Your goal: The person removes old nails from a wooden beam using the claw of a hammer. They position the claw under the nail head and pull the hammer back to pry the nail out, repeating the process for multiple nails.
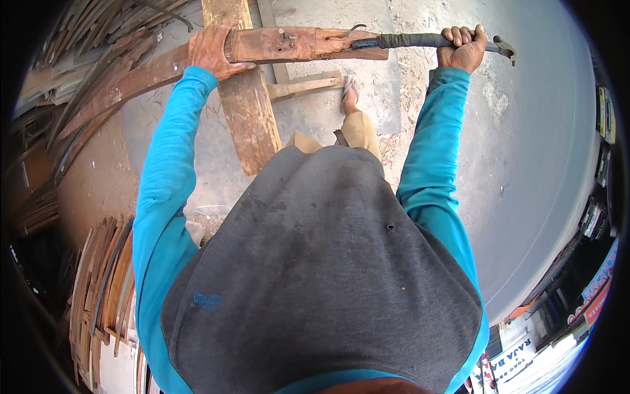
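Note:
A long, reddish-brown, weathered beam [279, 46] lies across the pale plank of a wooden bench [251, 125]. Near the bench, my left hand [211, 51] wraps over the beam, its thumb along the near edge. A bent nail [354, 30] sticks up by the beam's splintered right end. My right hand [462, 49] is closed round a hammer [413, 41] close to its metal head. The hammer's dark, wrapped handle points left over the beam's end; whether its tip touches the wood I cannot tell.
Old wood strips lie in a pile [92, 39] at far left, with another stack [102, 289] at near left. A wooden leg [305, 85] juts from the bench near my sandalled foot [351, 95]. A large smooth grey surface [525, 164] curves along the right.

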`<state>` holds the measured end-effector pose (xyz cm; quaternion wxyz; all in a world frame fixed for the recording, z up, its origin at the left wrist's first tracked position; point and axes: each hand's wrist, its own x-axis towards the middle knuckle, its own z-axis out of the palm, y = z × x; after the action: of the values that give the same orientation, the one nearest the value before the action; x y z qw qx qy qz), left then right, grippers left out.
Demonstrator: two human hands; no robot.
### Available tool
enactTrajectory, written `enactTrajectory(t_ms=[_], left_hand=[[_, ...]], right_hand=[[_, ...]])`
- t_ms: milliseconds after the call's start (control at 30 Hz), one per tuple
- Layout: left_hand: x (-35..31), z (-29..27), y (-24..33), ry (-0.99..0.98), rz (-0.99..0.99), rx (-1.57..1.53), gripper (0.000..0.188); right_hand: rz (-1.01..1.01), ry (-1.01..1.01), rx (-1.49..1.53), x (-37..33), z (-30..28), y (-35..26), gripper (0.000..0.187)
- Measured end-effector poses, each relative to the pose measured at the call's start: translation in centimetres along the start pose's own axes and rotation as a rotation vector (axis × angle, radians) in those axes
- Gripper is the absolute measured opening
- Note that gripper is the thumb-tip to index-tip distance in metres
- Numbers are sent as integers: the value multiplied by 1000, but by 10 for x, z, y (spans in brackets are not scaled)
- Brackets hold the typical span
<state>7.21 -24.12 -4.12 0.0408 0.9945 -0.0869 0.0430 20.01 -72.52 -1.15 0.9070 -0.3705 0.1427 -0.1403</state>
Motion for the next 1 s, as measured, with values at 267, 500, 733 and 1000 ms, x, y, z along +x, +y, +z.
enactTrajectory(t_ms=[267,500,733,1000], left_hand=[[4,9,-2,-29,-38,45,110],[10,2,5,54,-11,70,110],[4,11,-6,56,17,-36,110],[0,6,-8,93,47,7,107]], right_hand=[[-263,-27,-143,-72,51,-26,28],[-377,-54,-151,-123,55,-30,28],[-419,31,-226,-107,66,-26,33],[-369,44,-243,-85,61,-18,31]])
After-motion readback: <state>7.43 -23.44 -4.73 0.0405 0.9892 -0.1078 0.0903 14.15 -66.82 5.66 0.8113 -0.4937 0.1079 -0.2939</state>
